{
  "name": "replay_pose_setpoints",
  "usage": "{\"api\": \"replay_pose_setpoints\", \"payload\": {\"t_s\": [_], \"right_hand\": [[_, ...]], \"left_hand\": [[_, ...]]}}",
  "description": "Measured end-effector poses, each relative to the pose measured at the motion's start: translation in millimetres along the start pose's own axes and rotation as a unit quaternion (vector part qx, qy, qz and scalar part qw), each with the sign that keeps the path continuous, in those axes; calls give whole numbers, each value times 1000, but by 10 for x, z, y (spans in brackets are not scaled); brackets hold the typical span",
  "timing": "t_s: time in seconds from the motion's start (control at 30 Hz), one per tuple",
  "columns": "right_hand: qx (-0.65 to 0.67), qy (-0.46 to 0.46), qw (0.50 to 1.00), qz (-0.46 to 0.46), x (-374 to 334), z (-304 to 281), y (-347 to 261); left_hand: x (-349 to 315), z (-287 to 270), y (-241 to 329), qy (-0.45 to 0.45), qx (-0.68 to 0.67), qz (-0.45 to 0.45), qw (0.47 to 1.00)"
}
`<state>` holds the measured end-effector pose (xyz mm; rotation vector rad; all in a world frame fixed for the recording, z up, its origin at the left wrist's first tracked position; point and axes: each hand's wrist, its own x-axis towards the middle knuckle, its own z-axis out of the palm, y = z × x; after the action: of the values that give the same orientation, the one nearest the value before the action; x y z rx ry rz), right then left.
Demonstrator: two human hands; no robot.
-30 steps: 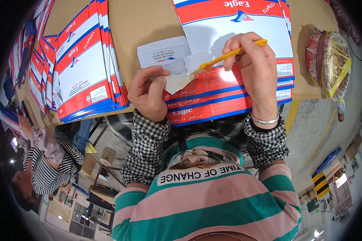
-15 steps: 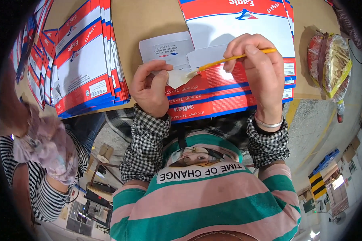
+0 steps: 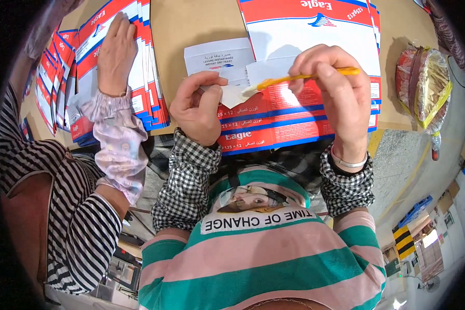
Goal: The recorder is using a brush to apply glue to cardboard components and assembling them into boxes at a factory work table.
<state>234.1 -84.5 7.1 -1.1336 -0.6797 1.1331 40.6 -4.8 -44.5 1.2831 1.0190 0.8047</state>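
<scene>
Left grip (image 3: pixel 197 111) pinches a white paper flap (image 3: pixel 234 97) over the carton stack's (image 3: pixel 310 33) near-left part; right grip (image 3: pixel 336 85) holds a yellow brush (image 3: pixel 278 80), bristles at the flap. Risks: light pinch, flap slips; overreaching stroke, cartons smeared.

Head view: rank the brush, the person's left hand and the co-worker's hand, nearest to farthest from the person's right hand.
1. Brush: nearest, held in the right hand, its tip pointing left.
2. Left hand: next, to the left, past the brush tip.
3. Co-worker's hand: farthest, over the left stack of cardboard.
</scene>
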Motion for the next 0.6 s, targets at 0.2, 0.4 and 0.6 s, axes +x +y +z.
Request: {"api": "replay_pose_setpoints", "payload": {"t_s": [0.2, 0.4, 0.6], "right_hand": [[-6, 1, 1000, 2, 11, 19, -23], [-22, -21, 1000, 0, 9, 10, -39], [-38, -30, 999, 7, 0, 4, -55]], "left_hand": [[3, 12, 17, 0, -6, 3, 1000], [-7, 15, 52, -3, 14, -18, 1000], [-14, 4, 44, -1, 14, -19, 1000]]}}
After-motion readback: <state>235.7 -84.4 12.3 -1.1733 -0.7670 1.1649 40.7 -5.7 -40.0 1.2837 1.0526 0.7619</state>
